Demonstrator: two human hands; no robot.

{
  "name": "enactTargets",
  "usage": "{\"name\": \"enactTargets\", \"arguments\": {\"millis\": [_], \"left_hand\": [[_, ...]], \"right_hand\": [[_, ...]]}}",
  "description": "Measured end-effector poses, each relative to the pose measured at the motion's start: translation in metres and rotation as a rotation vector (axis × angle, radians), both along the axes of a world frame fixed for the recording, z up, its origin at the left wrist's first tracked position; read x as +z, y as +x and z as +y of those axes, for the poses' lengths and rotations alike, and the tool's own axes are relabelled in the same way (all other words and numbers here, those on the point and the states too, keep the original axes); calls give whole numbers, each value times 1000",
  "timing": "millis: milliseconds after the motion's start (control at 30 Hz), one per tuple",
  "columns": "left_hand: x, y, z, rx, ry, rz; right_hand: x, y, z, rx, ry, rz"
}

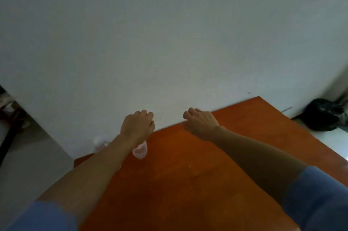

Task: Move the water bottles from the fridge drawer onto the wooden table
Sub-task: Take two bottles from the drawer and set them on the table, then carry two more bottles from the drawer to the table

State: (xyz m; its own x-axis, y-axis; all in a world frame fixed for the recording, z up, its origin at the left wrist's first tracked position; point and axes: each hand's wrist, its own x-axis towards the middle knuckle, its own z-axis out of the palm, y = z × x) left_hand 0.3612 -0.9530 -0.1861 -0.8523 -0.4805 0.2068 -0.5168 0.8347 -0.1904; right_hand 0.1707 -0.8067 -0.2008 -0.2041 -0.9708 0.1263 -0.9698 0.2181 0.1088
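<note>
My left hand (137,127) reaches over the far left part of the wooden table (188,183), and its curled fingers grip the top of a clear water bottle (140,150) with a red label. That bottle stands upright on the table. A second clear bottle (100,144) stands near the table's far left corner, partly behind my left forearm. Over the table's far edge by the wall is my right hand (199,123), with curled fingers. Whatever lies under its palm is hidden.
A white wall (169,42) rises right behind the table. A black bag (323,114) lies on the floor past the table's right corner. Pale floor shows to the left, and dark furniture (7,114) stands at the left edge.
</note>
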Motion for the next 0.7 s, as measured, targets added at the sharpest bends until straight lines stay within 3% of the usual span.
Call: {"name": "enactTargets", "arguments": {"millis": [267, 467, 700], "left_hand": [[16, -123, 217, -404, 39, 7], [6, -190, 415, -739, 110, -7], [4, -269, 603, -1071, 135, -27]], "right_hand": [[30, -53, 286, -355, 20, 115], [29, -53, 517, -747, 41, 98], [16, -47, 718, -1073, -5, 68]]}}
